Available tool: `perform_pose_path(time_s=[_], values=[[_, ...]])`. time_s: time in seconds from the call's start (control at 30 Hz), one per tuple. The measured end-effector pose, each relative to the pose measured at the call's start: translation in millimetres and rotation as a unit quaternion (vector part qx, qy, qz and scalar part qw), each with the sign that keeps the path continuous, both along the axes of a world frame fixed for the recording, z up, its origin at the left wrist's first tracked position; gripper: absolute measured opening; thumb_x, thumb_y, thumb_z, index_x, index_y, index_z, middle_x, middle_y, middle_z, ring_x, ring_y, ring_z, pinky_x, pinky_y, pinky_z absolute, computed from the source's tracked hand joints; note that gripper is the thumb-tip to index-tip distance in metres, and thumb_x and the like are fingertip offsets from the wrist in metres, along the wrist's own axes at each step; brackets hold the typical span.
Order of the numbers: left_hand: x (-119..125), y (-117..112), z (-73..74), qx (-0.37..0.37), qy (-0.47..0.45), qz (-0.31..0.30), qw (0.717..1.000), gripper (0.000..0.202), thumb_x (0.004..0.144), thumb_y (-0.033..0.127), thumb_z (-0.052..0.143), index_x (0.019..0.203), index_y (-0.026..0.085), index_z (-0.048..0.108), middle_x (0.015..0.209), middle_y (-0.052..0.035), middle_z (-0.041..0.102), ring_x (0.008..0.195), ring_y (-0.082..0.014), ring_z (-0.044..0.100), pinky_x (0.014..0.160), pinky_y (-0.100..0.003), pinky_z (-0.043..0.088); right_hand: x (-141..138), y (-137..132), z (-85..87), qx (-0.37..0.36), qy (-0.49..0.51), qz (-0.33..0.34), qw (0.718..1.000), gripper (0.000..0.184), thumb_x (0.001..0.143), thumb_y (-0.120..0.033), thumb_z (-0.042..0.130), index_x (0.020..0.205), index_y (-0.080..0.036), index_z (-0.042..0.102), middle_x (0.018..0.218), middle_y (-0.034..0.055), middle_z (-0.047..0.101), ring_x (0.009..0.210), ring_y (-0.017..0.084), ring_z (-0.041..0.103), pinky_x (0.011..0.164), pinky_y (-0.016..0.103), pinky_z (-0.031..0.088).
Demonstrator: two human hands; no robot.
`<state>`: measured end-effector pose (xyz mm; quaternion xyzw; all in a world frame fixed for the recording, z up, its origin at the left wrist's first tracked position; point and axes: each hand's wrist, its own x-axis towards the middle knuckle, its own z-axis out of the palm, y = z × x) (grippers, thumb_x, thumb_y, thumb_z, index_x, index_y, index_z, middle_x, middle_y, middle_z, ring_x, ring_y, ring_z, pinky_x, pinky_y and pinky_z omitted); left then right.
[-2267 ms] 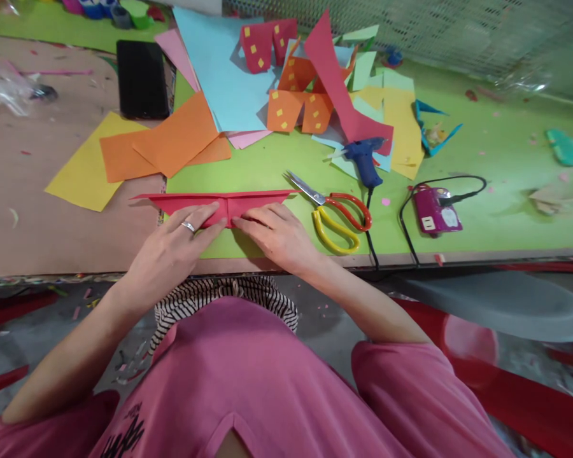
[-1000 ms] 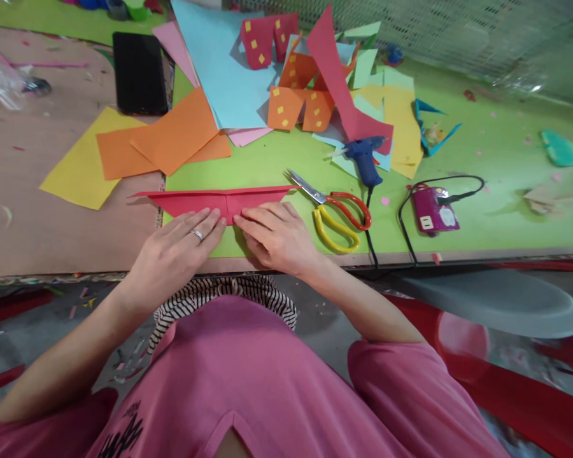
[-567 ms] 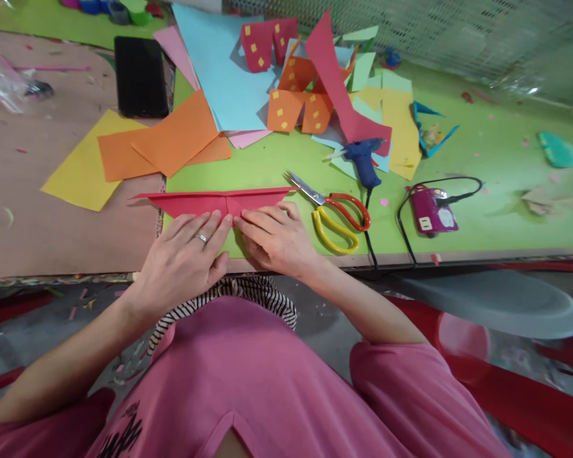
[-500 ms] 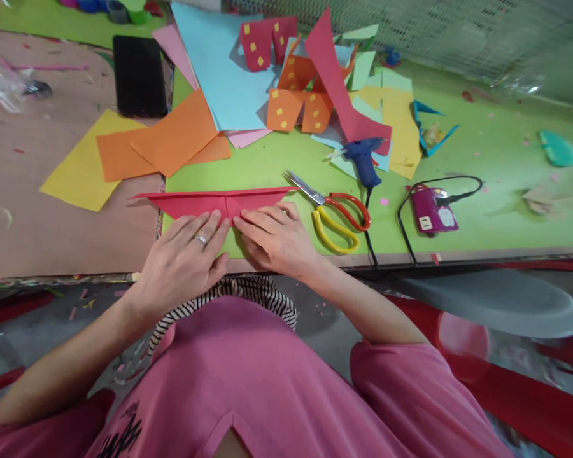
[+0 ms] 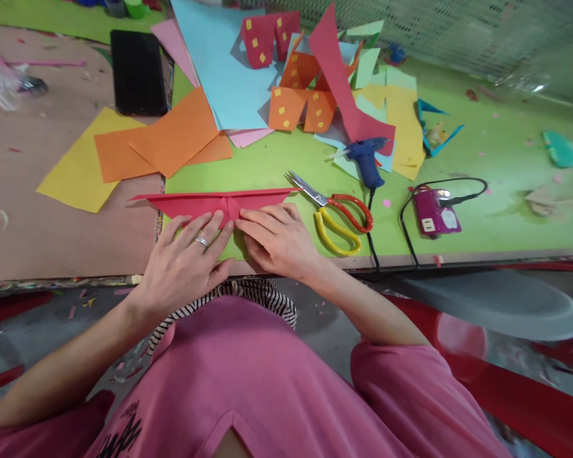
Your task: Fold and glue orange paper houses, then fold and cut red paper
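A folded piece of red paper (image 5: 191, 205) lies at the table's near edge, with a crease down its middle and a raised strip along its far side. My left hand (image 5: 186, 254) rests flat on its left half, fingers stretched out, a ring on one finger. On the right half lies my right hand (image 5: 279, 242), its fingers extended and pressing the paper down. The two hands' fingertips nearly meet at the middle crease. The paper's lower edge is hidden under them. Just right of the paper are scissors (image 5: 334, 213) with one red and one yellow handle.
A blue glue gun (image 5: 365, 159) lies beyond the scissors, its cord running to a purple power adapter (image 5: 437, 213). Orange sheets (image 5: 172, 137), a yellow sheet (image 5: 83, 168), a light blue sheet (image 5: 229, 76) and dotted orange cutouts (image 5: 286, 109) are spread behind. A black phone (image 5: 138, 73) lies back left.
The camera view has shifted very slightly. Both hands stay on the red paper, the left one a touch lower; nothing else has moved noticeably.
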<state>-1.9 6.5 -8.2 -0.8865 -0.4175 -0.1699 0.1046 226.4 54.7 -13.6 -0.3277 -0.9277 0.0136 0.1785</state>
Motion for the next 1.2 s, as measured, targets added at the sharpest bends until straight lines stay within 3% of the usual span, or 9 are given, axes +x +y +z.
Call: perform_pose_path(time_s=[0.23, 0.47, 0.9, 1.2], values=[[8, -9, 5.2, 0.0, -0.015, 0.023, 1.0, 0.044, 0.103, 0.041, 0.055, 0.127, 0.007, 0.069, 0.131, -0.0184, 0.074, 0.111, -0.0331, 0.073, 0.097, -0.051, 0.049, -3, -2, 13.6, -0.061, -0.015, 0.007, 0.998, 0.032, 0.107, -0.035, 0.047, 0.12, -0.018, 0.072, 0.12, 0.0084, 0.076, 0.111, 0.024, 0.057, 0.099, 0.042, 0.036], [8, -15, -0.3, -0.002, -0.016, 0.028, 0.999, 0.049, 0.103, 0.056, 0.053, 0.114, 0.013, 0.072, 0.134, -0.0174, 0.073, 0.114, -0.0333, 0.072, 0.097, -0.05, 0.049, -12, 2, 10.2, -0.081, -0.053, -0.018, 0.995, 0.049, 0.11, -0.044, 0.038, 0.143, -0.019, 0.064, 0.122, 0.0116, 0.068, 0.113, 0.027, 0.051, 0.098, 0.044, 0.037], [15, -22, -6.9, 0.013, -0.029, 0.05, 0.998, 0.054, 0.101, 0.053, 0.058, 0.123, 0.004, 0.069, 0.129, -0.0211, 0.074, 0.117, -0.0335, 0.071, 0.1, -0.046, 0.052, -11, 10, 11.4, -0.144, -0.022, -0.015, 0.989, 0.052, 0.111, -0.047, 0.034, 0.142, -0.02, 0.066, 0.123, 0.0114, 0.068, 0.111, 0.026, 0.053, 0.098, 0.044, 0.041], [12, -32, -18.5, -0.02, -0.04, 0.048, 0.998, 0.075, 0.099, 0.061, 0.057, 0.144, 0.001, 0.057, 0.142, -0.0249, 0.066, 0.128, -0.0363, 0.066, 0.113, -0.05, 0.05, -19, 5, 15.3, -0.088, -0.073, -0.052, 0.992, 0.05, 0.113, -0.045, 0.033, 0.141, -0.023, 0.067, 0.121, 0.0101, 0.071, 0.111, 0.026, 0.054, 0.092, 0.043, 0.036]])
